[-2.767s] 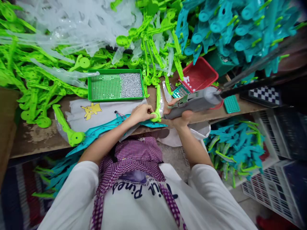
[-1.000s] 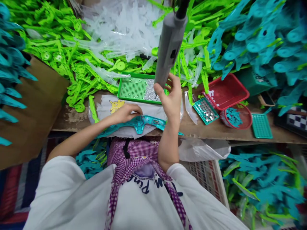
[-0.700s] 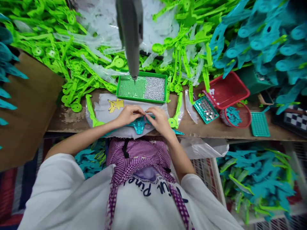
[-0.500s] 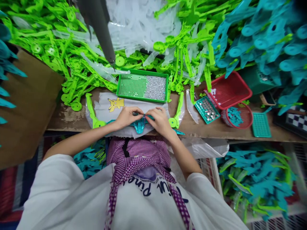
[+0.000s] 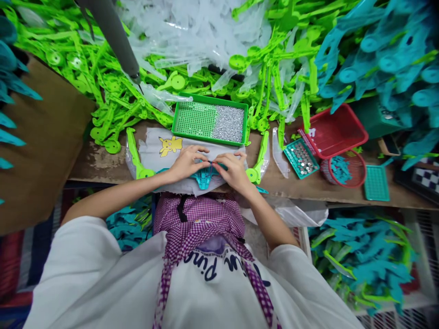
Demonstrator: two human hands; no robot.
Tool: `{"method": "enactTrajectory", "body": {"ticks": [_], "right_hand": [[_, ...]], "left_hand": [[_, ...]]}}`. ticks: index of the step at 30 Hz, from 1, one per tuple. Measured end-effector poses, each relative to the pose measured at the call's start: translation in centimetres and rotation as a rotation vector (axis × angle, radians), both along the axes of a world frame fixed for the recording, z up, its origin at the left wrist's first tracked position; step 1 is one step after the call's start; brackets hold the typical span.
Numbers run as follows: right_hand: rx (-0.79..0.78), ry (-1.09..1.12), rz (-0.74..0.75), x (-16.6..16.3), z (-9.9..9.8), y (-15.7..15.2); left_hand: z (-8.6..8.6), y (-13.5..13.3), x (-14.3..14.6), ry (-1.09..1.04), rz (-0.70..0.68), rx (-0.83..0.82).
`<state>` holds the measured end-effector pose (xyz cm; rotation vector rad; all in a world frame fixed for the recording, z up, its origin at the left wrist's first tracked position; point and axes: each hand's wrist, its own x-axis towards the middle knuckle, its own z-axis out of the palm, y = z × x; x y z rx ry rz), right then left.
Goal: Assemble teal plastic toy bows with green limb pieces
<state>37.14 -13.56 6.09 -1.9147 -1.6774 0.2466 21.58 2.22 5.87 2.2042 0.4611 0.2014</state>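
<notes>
A teal plastic toy part (image 5: 205,176) lies on a white cloth with a yellow cartoon figure (image 5: 161,153) at the bench's front edge. My left hand (image 5: 187,162) and my right hand (image 5: 233,167) both rest on it, fingertips pinched together over its middle, where thin wires show. What the fingertips grip is too small to name. A grey powered screwdriver (image 5: 111,34) hangs free at the upper left, no hand on it. A green plastic part (image 5: 259,157) lies just right of my right hand, another (image 5: 135,155) left of the cloth.
A green tray (image 5: 192,119) half filled with small screws sits behind the cloth. To the right are a teal tray of round metal pieces (image 5: 299,157), a red basket (image 5: 331,132), a red bowl (image 5: 348,169). Heaps of green, clear and teal parts line the back.
My right hand let go of the screwdriver, which swung up and away to the left. That hand came down to join my left on the teal part.
</notes>
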Motion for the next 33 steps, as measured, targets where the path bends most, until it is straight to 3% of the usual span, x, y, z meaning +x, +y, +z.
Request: {"method": "enactTrajectory", "body": {"ticks": [3,6,11,18,28,33], "right_hand": [[-0.008,-0.045,0.029,0.0,0.1,-0.3],[0.021,-0.132,0.04,0.1,0.2,-0.1],[0.006,-0.285,0.172,0.3,0.5,0.5],[-0.085,-0.249,0.106,0.6,0.0,0.0],[-0.225,-0.376,0.405,2.2,1.2,2.3],[-0.273,-0.41,0.483,2.2,1.7,3.3]], "left_hand": [[0.3,0.0,0.4,0.036,-0.006,-0.037],[1.0,0.3,0.8,0.138,-0.067,0.036],[1.3,0.9,1.6,0.231,-0.11,0.062],[0.8,1.4,0.5,0.202,-0.088,0.064],[1.1,1.2,0.0,0.306,-0.079,0.08],[0.5,1.3,0.1,0.272,-0.097,0.085]]}}
